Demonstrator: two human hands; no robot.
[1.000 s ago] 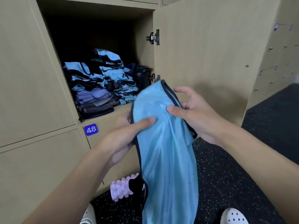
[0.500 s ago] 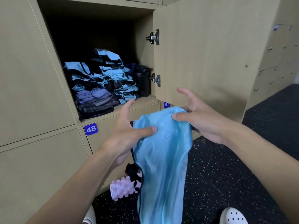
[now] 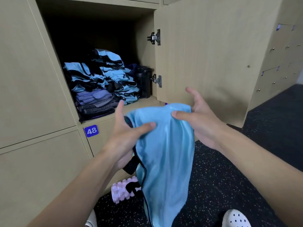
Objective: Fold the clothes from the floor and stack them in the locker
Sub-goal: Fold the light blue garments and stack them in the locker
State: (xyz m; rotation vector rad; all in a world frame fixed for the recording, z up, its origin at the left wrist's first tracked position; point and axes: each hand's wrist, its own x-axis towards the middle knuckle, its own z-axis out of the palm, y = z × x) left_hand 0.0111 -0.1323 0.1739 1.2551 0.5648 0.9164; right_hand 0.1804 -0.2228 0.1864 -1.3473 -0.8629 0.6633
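Blue bib [image 3: 165, 153] — folding step; top edge pinched under thumbs of left hand [image 3: 127, 136] and right hand [image 3: 201, 122]. Next, likely: halve, then onto locker stack [image 3: 113, 74].

sheeny blue cloth bib [image 3: 165, 154]; matt wood-grain locker [image 3: 205, 51]; speckled rubbery floor [image 3: 213, 181].

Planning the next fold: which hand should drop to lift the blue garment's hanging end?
Probably the right hand: only its thumb holds the blue garment, fingers spread. The left hand pinches the top and can anchor it.
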